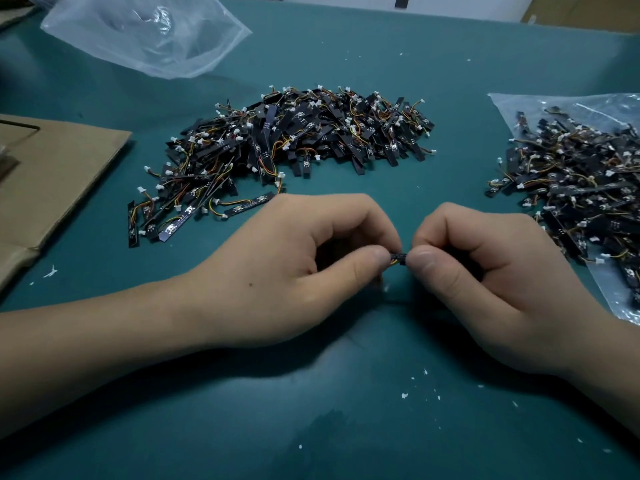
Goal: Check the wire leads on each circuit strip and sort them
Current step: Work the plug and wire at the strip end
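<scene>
Centrally, caught mid-check: one circuit strip [399, 258] held just above the desk [346, 420], nearer than the loose heap [294, 136] at the back and left of the bagful [581, 188] at the right edge.

Judged at risk on three counts. Firstly, could have strained or torn a wire lead [392, 262] from its joint, through pulling too hard with both grips set so close together. Secondly, could have missed a fault, since nearly all of the strip lay hidden behind the thumbs and showed only as a short dark stub with a trace of yellow-orange wire. Thirdly, could have dropped the piece into the wrong group; could not tell which heap was checked stock and which was waiting, as neither was marked.

Left hand [298, 268]: curled narrow, thumb and forefinger pinching the end with the yellow-orange wire, remaining fingers folded under. Right hand [491, 271]: likewise curled tight, thumb tip pressed towards forefinger on the strip's other end, almost meeting the left thumb. Showed nothing else in either grip.

Also noted: brown cardboard [52, 174] at the left, a crumpled clear bag [145, 32] at the back left, white flecks [404, 395] scattered on the desk.
</scene>
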A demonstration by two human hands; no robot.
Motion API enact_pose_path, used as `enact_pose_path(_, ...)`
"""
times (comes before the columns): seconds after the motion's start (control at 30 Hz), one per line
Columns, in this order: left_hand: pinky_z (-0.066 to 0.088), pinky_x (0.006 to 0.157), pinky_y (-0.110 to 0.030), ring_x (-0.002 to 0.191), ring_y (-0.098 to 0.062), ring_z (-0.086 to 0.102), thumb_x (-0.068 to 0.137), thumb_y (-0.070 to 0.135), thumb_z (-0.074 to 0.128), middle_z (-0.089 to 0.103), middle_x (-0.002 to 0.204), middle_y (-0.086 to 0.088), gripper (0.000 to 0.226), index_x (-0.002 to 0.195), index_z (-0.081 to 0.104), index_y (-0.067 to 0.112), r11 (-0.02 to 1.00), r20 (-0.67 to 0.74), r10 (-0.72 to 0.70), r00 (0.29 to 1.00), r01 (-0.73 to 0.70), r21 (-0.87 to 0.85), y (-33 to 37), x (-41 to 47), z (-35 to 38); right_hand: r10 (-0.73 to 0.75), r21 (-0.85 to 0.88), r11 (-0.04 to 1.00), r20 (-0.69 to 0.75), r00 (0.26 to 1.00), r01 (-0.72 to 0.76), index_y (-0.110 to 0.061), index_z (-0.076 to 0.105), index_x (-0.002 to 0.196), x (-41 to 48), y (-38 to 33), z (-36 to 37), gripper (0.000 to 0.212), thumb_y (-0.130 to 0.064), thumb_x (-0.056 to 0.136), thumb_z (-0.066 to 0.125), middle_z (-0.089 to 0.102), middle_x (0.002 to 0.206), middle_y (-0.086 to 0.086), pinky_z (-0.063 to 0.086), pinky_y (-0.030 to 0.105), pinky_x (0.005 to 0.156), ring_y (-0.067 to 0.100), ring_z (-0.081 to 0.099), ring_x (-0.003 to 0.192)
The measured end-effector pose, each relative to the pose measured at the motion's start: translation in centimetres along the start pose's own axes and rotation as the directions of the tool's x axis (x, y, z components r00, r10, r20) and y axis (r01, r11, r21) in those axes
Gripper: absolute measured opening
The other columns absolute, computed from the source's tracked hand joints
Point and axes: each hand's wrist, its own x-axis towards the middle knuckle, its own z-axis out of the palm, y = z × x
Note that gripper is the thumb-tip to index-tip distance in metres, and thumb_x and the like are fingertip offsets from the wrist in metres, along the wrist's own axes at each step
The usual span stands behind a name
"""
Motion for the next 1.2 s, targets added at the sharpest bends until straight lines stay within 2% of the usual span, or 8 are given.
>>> enact_pose_path(0.17, 0.053, 0.059, -0.025, 0.066, -0.014, 0.068, 0.096, 0.018, 0.063, 0.072, 0.075, 0.009, 0.008, 0.096, 0.071, 0.021, 0.997, -0.065, -0.051, 0.997, 0.048, -0.058, -0.39, 0.04, 0.07, 0.012, 0.017, 1.0, 0.065, 0.998, -0.014, -0.023, 0.058, 0.078, 0.22, 0.08, 0.04, 0.026, -0.035, 0.1, 0.05, 0.054, 0.062, -0.008, 0.036, 0.017, 0.055, 0.009, 0.05, 0.057)
enact_pose_path(0.3, 0.052, 0.059, -0.026, 0.064, -0.017, 0.066, 0.096, 0.024, 0.063, 0.074, 0.075, 0.005, 0.01, 0.102, 0.071, 0.022, 0.989, 0.006, -0.102, 0.995, 0.102, -0.108, -0.25, 0.12, 0.04, 0.013, 0.032, 0.999, 0.062, 0.998, -0.015, -0.018, 0.061, 0.071, 0.19, 0.25, -0.09, 0.033, -0.03, 0.099, 0.048, 0.055, 0.059, 0.001, 0.042, 0.029, 0.057, 0.016, 0.053, 0.057)
enact_pose_path(0.43, 0.047, 0.061, -0.035, 0.067, -0.025, 0.058, 0.097, 0.03, 0.061, 0.068, 0.078, -0.002, 0.015, 0.095, 0.073, 0.021, 0.991, 0.009, -0.097, 0.995, 0.097, -0.097, -0.22, 0.35, -0.17, 0.025, 0.086, 0.996, 0.003, 1.0, -0.025, -0.021, 0.066, 0.078, 0.2, 0.17, -0.11, 0.029, -0.029, 0.1, 0.048, 0.059, 0.062, -0.002, 0.041, 0.023, 0.057, 0.016, 0.055, 0.059)
enact_pose_path(0.6, 0.051, 0.07, -0.049, 0.076, -0.034, 0.064, 0.093, 0.037, 0.065, 0.07, 0.086, -0.009, 0.021, 0.09, 0.072, 0.018, 0.987, 0.05, -0.13, 0.99, 0.134, -0.087, -0.15, 0.51, -0.27, -0.007, 0.056, 0.998, -0.005, 1.0, 0.007, -0.019, 0.069, 0.086, 0.18, 0.18, 0.03, 0.027, -0.027, 0.102, 0.049, 0.058, 0.066, -0.004, 0.039, 0.017, 0.059, 0.011, 0.054, 0.061)
enact_pose_path(0.7, 0.05, 0.063, -0.046, 0.07, -0.034, 0.062, 0.091, 0.04, 0.067, 0.07, 0.077, -0.009, 0.024, 0.088, 0.073, 0.016, 0.985, 0.075, -0.149, 0.986, 0.155, -0.081, -0.08, 0.44, -0.16, -0.026, 0.02, 0.999, 0.017, 1.0, 0.026, -0.023, 0.066, 0.085, 0.31, 0.18, 0.04, 0.025, -0.029, 0.102, 0.05, 0.056, 0.066, -0.006, 0.039, 0.018, 0.059, 0.01, 0.053, 0.062)
enact_pose_path(0.87, 0.048, 0.06, -0.034, 0.064, -0.017, 0.06, 0.094, 0.037, 0.066, 0.067, 0.071, 0.0, 0.021, 0.085, 0.074, 0.02, 0.994, 0.059, -0.11, 0.992, 0.11, -0.001, 0.19, 0.2, 0.04, 0.0, 0.045, 0.999, 0.066, 0.998, -0.003, -0.026, 0.061, 0.075, 0.34, 0.15, -0.04, 0.027, -0.034, 0.099, 0.051, 0.054, 0.056, -0.001, 0.039, 0.026, 0.05, 0.015, 0.05, 0.052)
enact_pose_path(1.0, 0.047, 0.065, -0.041, 0.07, -0.026, 0.062, 0.098, 0.031, 0.056, 0.068, 0.073, -0.003, 0.023, 0.09, 0.074, 0.021, 0.995, 0.099, -0.098, 0.99, 0.098, 0.007, 0.33, 0.24, -0.07, -0.005, 0.052, 0.999, 0.057, 0.998, 0.002, -0.036, 0.06, 0.075, 0.41, -0.12, -0.07, 0.025, -0.032, 0.098, 0.051, 0.056, 0.054, -0.002, 0.041, 0.025, 0.05, 0.015, 0.052, 0.05)
enact_pose_path(1.2, 0.047, 0.064, -0.04, 0.068, -0.026, 0.063, 0.098, 0.027, 0.056, 0.068, 0.072, -0.004, 0.023, 0.088, 0.076, 0.021, 0.995, 0.121, -0.101, 0.987, 0.099, 0.023, 0.31, 0.18, -0.08, -0.008, 0.049, 0.999, 0.101, 0.995, 0.003, -0.034, 0.049, 0.064, 0.55, -0.3, -0.06, 0.03, -0.031, 0.094, 0.051, 0.044, 0.051, -0.015, 0.033, 0.017, 0.048, 0.008, 0.042, 0.046)
